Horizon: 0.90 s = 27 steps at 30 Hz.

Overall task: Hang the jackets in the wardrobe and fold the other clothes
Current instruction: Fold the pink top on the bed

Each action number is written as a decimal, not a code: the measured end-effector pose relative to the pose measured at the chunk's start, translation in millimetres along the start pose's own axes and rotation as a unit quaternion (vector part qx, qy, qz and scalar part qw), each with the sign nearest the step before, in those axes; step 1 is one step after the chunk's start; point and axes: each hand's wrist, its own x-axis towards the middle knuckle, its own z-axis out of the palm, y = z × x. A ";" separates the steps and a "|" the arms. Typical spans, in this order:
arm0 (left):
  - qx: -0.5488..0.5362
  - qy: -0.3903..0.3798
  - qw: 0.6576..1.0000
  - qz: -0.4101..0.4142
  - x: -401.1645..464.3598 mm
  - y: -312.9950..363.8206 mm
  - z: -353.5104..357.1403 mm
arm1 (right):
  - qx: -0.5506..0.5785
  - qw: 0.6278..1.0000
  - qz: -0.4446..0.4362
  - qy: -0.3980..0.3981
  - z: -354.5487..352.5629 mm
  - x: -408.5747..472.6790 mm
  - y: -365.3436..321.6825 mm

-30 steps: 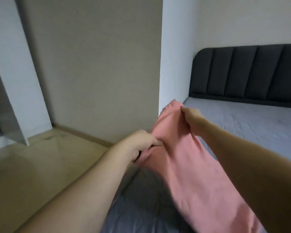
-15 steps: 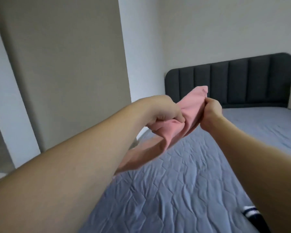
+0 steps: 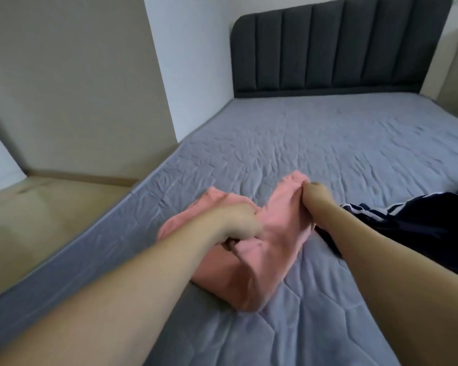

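Both hands now down at the bed. Left hand [image 3: 238, 223] curled tight, fingers [image 3: 249, 228] gripping a bunched fold of the soft pink cloth garment [image 3: 251, 262]; right hand [image 3: 316, 198] pinching the garment's far corner, fingers [image 3: 308, 187] closed on the cloth, that corner peaking just above them. Half a second ago: same garment held up in the air in front of the dark upholstered headboard [image 3: 339, 46], gathered between the two fists. A second ago: stretched out and draping off the near side. Now lowered, its lower part resting on the grey quilted bed cover [image 3: 302, 143] below and nearer than the left fingers, upper part still lifted and creased between the two grips. Not yet flat; no clean fold visible.

Meaning for the task, as a judgement: not a jacket by the look of it, so bound for folding, and the bed chosen as the folding surface. Laying-out step under way; spreading and smoothing likely needed before any fold will hold.

Just beyond and to the right of the right fingers: a dark navy garment with white stripes [image 3: 413, 228], crumpled on the bed, partly behind the right forearm, untouched.
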 end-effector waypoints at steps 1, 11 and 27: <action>0.023 0.039 0.999 -0.010 5.5 -17.6 -18.8 | 0.009 0.999 -0.034 0.012 14.3 3.7 -20.6; -0.023 0.169 0.968 -0.182 102.1 -249.4 -6.3 | -0.262 0.939 -0.215 -0.055 222.1 54.0 -77.8; -0.629 0.125 0.756 -0.131 105.1 -306.6 -4.0 | -0.342 0.925 -0.163 0.013 260.1 50.6 -18.0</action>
